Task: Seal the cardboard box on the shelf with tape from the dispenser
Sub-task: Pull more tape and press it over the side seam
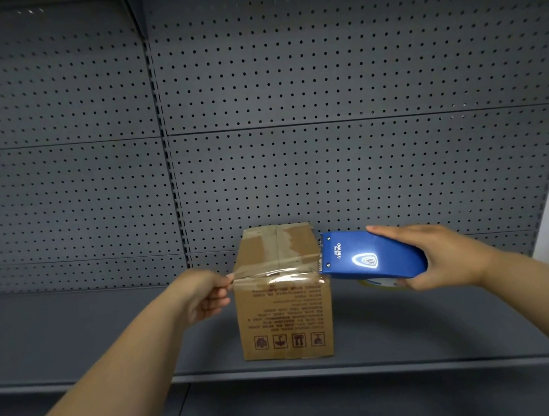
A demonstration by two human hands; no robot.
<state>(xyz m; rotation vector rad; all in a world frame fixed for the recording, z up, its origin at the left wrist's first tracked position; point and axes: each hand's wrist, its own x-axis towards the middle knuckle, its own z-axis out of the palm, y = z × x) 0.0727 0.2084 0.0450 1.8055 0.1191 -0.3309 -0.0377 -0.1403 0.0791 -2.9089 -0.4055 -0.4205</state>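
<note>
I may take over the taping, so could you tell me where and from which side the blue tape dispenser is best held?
Grip the blue tape dispenser by its rounded rear end, coming from the right, as the right hand does. Its toothed front faces left toward the cardboard box.

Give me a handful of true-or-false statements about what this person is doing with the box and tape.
1. The right hand holds the blue tape dispenser. True.
2. The left hand rests flat on the shelf. False: it pinches the free end of the clear tape.
3. The tape stretches across the cardboard box. True.
4. The box's printing reads right way up. False: it appears upside down.
</note>
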